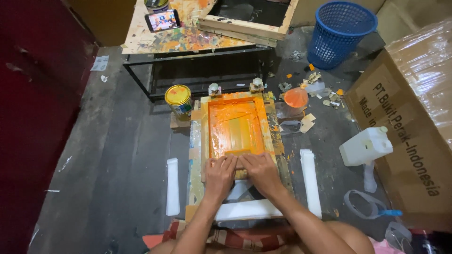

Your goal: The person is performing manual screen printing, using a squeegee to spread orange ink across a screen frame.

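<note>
A wooden screen-printing frame (pixel 205 131) lies on the dark floor, its mesh covered in orange ink (pixel 235 124). Both hands sit side by side at the frame's near edge. My left hand (pixel 220 175) and my right hand (pixel 260 170) together grip an orange-smeared squeegee (pixel 238 153), pressing it down on the mesh. White material (pixel 248 210) lies under the frame's near end, close to my knees.
A yellow-lidded paint can (pixel 178 99) stands left of the frame and an orange-filled tub (pixel 296 99) right. White strips (pixel 173 186) (pixel 310 181) flank the frame. A white jug (pixel 366 146), large carton (pixel 414 141), blue basket (pixel 340 32) and a paint-stained table (pixel 188 37) with a phone (pixel 162 20) surround it.
</note>
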